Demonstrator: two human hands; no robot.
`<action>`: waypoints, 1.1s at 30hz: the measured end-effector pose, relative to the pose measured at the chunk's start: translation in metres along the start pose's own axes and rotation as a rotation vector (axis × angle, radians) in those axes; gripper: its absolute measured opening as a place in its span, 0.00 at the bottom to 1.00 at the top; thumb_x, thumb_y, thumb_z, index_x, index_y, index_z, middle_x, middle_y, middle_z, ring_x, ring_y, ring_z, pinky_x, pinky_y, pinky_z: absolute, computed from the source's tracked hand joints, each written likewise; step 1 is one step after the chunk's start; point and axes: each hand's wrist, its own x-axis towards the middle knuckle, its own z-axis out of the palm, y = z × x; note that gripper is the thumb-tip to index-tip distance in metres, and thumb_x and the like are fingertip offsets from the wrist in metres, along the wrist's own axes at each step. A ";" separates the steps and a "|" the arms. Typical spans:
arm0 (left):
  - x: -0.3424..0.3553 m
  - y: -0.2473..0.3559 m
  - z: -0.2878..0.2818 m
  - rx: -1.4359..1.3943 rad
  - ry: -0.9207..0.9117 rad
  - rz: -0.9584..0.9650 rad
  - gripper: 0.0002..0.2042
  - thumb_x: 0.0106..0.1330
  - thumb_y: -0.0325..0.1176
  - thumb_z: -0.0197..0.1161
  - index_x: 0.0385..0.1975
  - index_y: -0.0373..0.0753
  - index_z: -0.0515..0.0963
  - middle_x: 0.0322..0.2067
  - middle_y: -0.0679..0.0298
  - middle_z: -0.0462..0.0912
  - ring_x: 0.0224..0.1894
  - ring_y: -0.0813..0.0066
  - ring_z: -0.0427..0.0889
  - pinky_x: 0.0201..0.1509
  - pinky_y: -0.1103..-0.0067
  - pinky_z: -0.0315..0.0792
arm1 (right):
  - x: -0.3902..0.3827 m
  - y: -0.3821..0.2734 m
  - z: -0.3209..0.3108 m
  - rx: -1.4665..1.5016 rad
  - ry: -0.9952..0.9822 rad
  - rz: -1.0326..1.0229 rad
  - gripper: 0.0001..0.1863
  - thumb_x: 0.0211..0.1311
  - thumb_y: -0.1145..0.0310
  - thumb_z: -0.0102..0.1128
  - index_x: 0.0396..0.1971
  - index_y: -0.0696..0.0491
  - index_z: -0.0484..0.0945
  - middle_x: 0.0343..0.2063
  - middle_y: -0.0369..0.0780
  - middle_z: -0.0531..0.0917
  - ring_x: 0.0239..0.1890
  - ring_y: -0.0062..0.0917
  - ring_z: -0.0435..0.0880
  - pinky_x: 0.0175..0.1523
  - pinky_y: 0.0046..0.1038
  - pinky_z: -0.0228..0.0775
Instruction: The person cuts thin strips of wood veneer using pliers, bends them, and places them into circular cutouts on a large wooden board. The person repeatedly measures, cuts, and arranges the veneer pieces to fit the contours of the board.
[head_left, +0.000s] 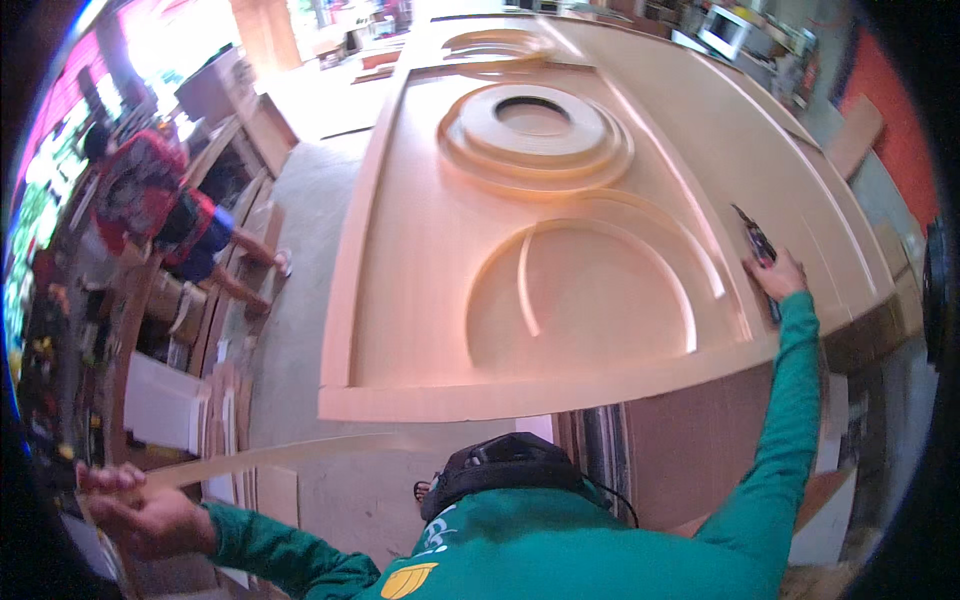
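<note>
At the far left edge, low down, the left hand [155, 520] is closed, its fingers pinching one end of a pale strip [265, 458] that runs out to the right as a gentle curve, above the grey floor [300, 250] and clear of the counter. Farther up on this side, another person [155, 195] in a red top and blue shorts is among stacked boards and wooden pieces [165, 400]. In the middle lies the large wooden counter [415, 300], its surface bordered by raised edges. A loop of similar pale strip is near its far end; nearer, a thick roll of strip [535, 152] lies flat with a round hole at its centre. Just below the roll, a loose loop [523, 275] spreads in wide arcs — one end bends inward, others reach toward the right-hand ridge [690, 195]. Below the counter's near edge, a black bag [505, 465] sits against the front of the person's green shirt [570, 545]. Farther right, past the ridge, the right hand [785, 275] is wrapped around a dark hand tool [762, 246] with red on it, the pointed tip facing the far end — hand and tool both low over the counter. Beyond, toward the upper right, are a white box [724, 31] and a red wall [890, 130].
</note>
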 end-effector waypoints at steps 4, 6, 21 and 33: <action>0.002 -0.010 -0.008 0.396 -0.022 0.151 0.30 0.93 0.50 0.39 0.64 0.29 0.82 0.35 0.66 0.77 0.30 0.79 0.70 0.34 0.82 0.72 | -0.011 -0.020 -0.025 0.031 -0.091 -0.051 0.54 0.53 0.29 0.79 0.66 0.61 0.80 0.60 0.58 0.87 0.67 0.53 0.83 0.73 0.49 0.74; 0.005 -0.014 -0.016 0.420 0.002 0.147 0.30 0.94 0.48 0.35 0.63 0.29 0.82 0.34 0.67 0.76 0.29 0.80 0.69 0.33 0.82 0.72 | -0.017 -0.034 -0.047 0.142 -0.034 -0.197 0.49 0.58 0.34 0.78 0.65 0.61 0.81 0.59 0.58 0.87 0.66 0.52 0.85 0.72 0.48 0.75; 0.041 -0.041 -0.110 0.394 0.162 0.060 0.24 0.90 0.52 0.43 0.50 0.36 0.77 0.30 0.66 0.76 0.26 0.76 0.71 0.29 0.80 0.71 | 0.003 -0.323 -0.039 0.422 -0.425 -0.125 0.28 0.71 0.44 0.73 0.45 0.60 0.87 0.28 0.43 0.87 0.19 0.24 0.80 0.20 0.31 0.73; 0.073 -0.081 -0.205 0.357 0.206 -0.162 0.27 0.89 0.52 0.50 0.64 0.33 0.81 0.36 0.67 0.75 0.31 0.78 0.68 0.36 0.83 0.69 | 0.042 -0.354 -0.090 1.659 -0.743 -0.126 0.15 0.79 0.61 0.58 0.43 0.58 0.86 0.36 0.45 0.94 0.25 0.23 0.89 0.31 0.21 0.85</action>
